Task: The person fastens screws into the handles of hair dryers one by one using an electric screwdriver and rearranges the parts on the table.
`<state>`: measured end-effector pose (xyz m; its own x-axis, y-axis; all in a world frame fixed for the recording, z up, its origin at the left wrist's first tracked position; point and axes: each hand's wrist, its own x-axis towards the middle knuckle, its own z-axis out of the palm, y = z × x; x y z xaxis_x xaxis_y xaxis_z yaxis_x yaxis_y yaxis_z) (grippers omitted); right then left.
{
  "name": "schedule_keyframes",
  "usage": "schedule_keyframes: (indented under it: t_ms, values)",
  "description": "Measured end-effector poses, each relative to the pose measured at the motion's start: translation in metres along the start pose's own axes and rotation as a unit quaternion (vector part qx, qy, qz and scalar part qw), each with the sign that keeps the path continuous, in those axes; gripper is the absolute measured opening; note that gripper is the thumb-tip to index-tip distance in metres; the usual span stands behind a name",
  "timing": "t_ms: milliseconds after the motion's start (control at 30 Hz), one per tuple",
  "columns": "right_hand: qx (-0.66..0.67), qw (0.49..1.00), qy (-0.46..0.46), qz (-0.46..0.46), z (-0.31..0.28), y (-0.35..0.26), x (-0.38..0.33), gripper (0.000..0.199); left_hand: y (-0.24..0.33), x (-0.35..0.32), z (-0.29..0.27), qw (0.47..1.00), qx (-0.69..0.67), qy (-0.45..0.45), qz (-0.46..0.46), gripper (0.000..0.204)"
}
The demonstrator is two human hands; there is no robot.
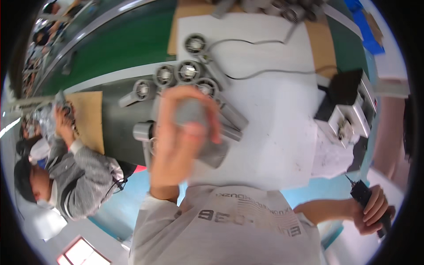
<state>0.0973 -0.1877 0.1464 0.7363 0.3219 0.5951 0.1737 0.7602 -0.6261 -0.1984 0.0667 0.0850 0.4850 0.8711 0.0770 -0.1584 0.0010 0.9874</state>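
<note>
My left hand (172, 143), raised over the work surface and blurred by motion, is closed round a grey rounded piece (191, 111). Its colour matches the handheld fans near it, but the fingers hide most of its shape. Off to the right, my right hand (375, 212) grips a black electric screwdriver (362, 194), whose thin bit points up and to the left. Beyond my left hand lie several grey handheld fans (189, 70) with round grilled heads and straight handles. Another grey fan (143, 131) lies left of my wrist, partly covered by it.
A white sheet (278, 123) covers the bench, crossed by a black cable (269, 71). At the right stands a black-and-silver box-shaped device (349, 95). More grey parts (291, 11) are heaped at the far edge. A co-worker in a grey jacket (90, 176) works at the left.
</note>
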Motion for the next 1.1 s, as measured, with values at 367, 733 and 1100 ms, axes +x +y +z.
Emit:
schedule_keyframes:
  t_ms: [367, 733, 1100]
  values:
    - [0.096, 0.992, -0.077, 0.019, -0.001, 0.035, -0.015, 0.034, -0.059, 0.017, -0.263, 0.652, 0.733, 0.127, -0.144, 0.037]
    - [0.038, 0.995, -0.090, 0.023, -0.018, 0.035, -0.010, 0.034, 0.018, 0.078, 0.049, 0.782, 0.464, -0.401, 0.111, 0.012]
    - [0.031, 0.991, -0.115, 0.060, -0.030, 0.021, -0.011, 0.031, -0.071, 0.368, 0.102, 0.708, 0.683, 0.123, -0.129, 0.084]
